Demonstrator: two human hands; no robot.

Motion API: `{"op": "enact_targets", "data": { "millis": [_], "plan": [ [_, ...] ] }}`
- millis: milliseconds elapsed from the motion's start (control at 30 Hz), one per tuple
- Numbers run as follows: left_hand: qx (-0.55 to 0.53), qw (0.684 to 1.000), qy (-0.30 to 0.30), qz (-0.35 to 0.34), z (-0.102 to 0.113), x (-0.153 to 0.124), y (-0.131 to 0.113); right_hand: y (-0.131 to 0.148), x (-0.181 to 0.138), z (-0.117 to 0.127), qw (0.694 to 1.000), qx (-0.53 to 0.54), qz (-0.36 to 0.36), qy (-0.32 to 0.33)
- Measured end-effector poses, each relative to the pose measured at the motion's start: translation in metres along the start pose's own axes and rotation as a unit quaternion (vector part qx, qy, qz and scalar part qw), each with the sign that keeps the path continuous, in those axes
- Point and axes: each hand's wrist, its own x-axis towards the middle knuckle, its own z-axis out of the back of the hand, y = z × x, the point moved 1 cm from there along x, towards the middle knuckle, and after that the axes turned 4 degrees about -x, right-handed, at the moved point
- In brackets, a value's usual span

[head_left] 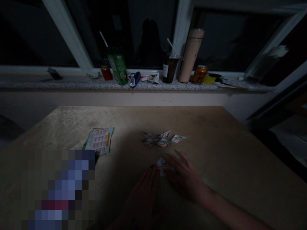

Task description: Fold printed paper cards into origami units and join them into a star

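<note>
A small folded piece of printed paper (161, 163) lies on the table between my hands, its pointed end away from me. My left hand (145, 188) rests flat beside it, fingers stretched out and fingertips at the paper's left edge. Over the right side of the paper reaches my right hand (185, 177), its fingers extended and apart, hiding part of it. Just beyond are several folded paper shapes (158, 139) with pointed ends, made of similar printed paper. Dim light and shadow blur the fingertips' contact.
A stack of printed cards (98, 140) lies left on the tan table (203, 121). Pixelation covers the lower left. On the windowsill (148, 88) stand a green cup (118, 67), a dark drink cup (169, 68), a tall pink flask (190, 56) and an orange can (199, 75).
</note>
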Motion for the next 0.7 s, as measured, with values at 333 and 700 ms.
{"op": "enact_targets", "data": {
  "millis": [333, 700],
  "plan": [
    [0.012, 1.000, 0.009, -0.007, 0.004, 0.003, -0.001, -0.001, -0.002, 0.001, 0.999, 0.008, -0.014, -0.042],
    [0.008, 1.000, 0.018, 0.007, 0.004, 0.003, -0.002, -0.014, -0.001, 0.017, 0.999, 0.050, 0.007, -0.001]
  ]
}}
